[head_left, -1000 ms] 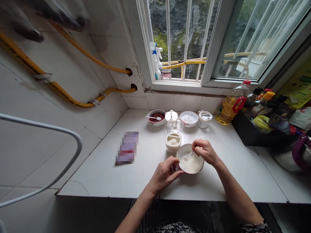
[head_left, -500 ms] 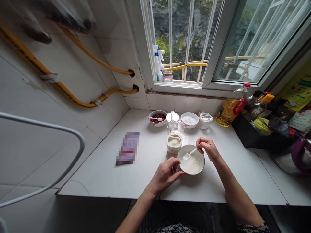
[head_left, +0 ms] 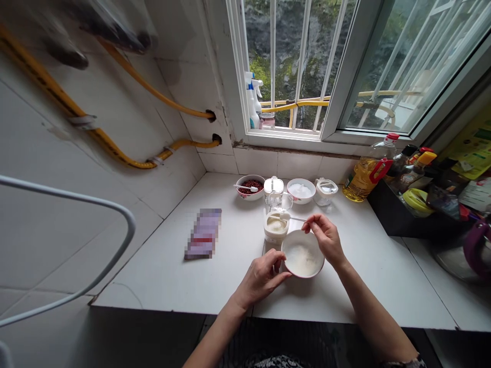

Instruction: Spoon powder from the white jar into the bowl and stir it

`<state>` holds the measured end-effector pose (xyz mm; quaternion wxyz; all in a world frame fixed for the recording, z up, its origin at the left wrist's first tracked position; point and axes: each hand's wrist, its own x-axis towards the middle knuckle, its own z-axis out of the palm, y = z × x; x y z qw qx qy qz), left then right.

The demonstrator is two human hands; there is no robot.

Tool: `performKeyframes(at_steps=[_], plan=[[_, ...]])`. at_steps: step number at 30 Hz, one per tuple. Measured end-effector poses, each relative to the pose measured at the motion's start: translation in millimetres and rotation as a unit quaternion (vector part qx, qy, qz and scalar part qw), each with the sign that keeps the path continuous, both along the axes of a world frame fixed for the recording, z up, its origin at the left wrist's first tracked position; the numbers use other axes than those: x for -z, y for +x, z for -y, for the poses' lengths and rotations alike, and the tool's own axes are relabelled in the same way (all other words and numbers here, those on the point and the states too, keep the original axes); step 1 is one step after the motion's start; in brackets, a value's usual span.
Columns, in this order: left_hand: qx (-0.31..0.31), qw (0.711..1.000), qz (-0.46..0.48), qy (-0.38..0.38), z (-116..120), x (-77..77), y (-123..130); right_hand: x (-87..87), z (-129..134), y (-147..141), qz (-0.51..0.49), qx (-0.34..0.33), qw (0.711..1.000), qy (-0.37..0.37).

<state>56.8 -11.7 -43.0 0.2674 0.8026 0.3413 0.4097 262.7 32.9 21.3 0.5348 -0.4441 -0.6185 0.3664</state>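
Note:
My left hand [head_left: 264,276] grips the near left rim of a white bowl [head_left: 305,273] that holds pale granules. Between the thumb and fingers of my right hand [head_left: 325,237] is the handle of a small white spoon [head_left: 295,219]. The spoon's head is at the mouth of a seasoning jar [head_left: 275,236] with its clear lid [head_left: 280,201] flipped up; whether it touches the pale granules inside I cannot tell. The jar stands just behind the bowl.
Along the back stand a bowl of dark red flakes [head_left: 250,196] with a spoon, a white jar [head_left: 273,187], a bowl of white grains [head_left: 301,199] and a lidded jar [head_left: 326,190]. A blurred purple packet [head_left: 203,234] lies left. An oil bottle [head_left: 364,176] and black box [head_left: 391,217] stand right.
My right hand has moved the spoon from over the bowl up and left to the seasoning jar's mouth. My left hand stays on the bowl's rim. The view has shifted slightly.

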Motion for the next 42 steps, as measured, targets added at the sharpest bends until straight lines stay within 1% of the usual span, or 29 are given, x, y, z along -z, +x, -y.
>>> performKeyframes(at_steps=[1,2,4,5,6,7,8,9,11,12,14,16,20,22,23,26,28,30,32,35,37,39,41,42], plan=[[-0.001,1.000,0.000,-0.002,0,-0.1,0,1.8,1,-2,0.047,0.012,0.998,0.048],[-0.002,1.000,0.000,-0.002,0,0.0,0,3.6,2,-4,0.100,0.018,0.989,0.104],[-0.005,1.000,0.000,0.001,0,0.5,0,6.3,3,-6,0.198,0.013,0.956,0.214],[-0.006,1.000,0.000,0.004,0,0.9,0,6.8,3,-7,0.232,0.005,0.938,0.258],[-0.006,1.000,0.001,0.007,0,1.3,0,6.5,3,-6,0.251,-0.001,0.924,0.289],[-0.004,1.000,0.003,0.010,0,1.8,0,5.3,3,-5,0.258,-0.002,0.917,0.306],[-0.002,1.000,0.005,0.012,0,2.2,0,3.5,3,-4,0.253,0.002,0.916,0.310],[0.001,1.000,0.006,0.012,-1,2.4,0,1.0,4,-2,0.241,0.010,0.921,0.305],[0.005,1.000,0.007,0.012,-1,2.6,0,-4.7,6,5,0.207,0.024,0.940,0.272],[0.007,1.000,0.005,0.011,-1,2.5,0,-7.4,7,8,0.191,0.024,0.950,0.247],[0.003,1.000,0.000,0.012,-1,2.1,0,-10.9,7,15,0.186,0.003,0.966,0.178],[0.004,1.000,-0.001,0.010,0,1.9,0,-11.5,7,19,0.219,-0.033,0.965,0.141],[0.000,1.000,-0.007,0.010,0,2.4,-1,-8.7,7,14,0.297,-0.120,0.943,0.087],[-0.002,1.000,-0.008,0.012,0,3.0,-1,-8.2,8,9,0.306,-0.154,0.937,0.061],[-0.002,1.000,-0.008,0.013,0,3.3,-1,-8.5,8,8,0.299,-0.161,0.939,0.048],[-0.001,1.000,-0.004,0.011,0,3.7,-1,-10.3,9,6,0.242,-0.154,0.958,-0.001],[0.000,1.000,-0.001,0.008,0,3.4,-1,-11.3,8,8,0.185,-0.144,0.970,-0.062],[0.001,1.000,0.000,0.005,0,2.6,0,-11.7,5,11,0.122,-0.136,0.975,-0.125],[0.000,1.000,-0.002,0.000,0,1.7,0,-11.7,1,15,0.068,-0.125,0.976,-0.165],[0.002,1.000,-0.005,-0.002,0,0.7,-1,-11.5,-4,19,0.027,-0.106,0.977,-0.181],[0.003,1.000,-0.005,0.000,0,0.5,-1,-11.0,-5,20,0.030,-0.096,0.979,-0.178],[0.003,1.000,-0.005,0.004,0,0.9,-1,-9.9,-4,19,0.071,-0.082,0.982,-0.152],[0.002,1.000,-0.006,0.009,0,1.3,0,-8.1,-3,15,0.151,-0.063,0.982,-0.092],[0.001,1.000,-0.006,0.011,0,1.5,0,-7.0,-2,13,0.195,-0.058,0.977,-0.057]])
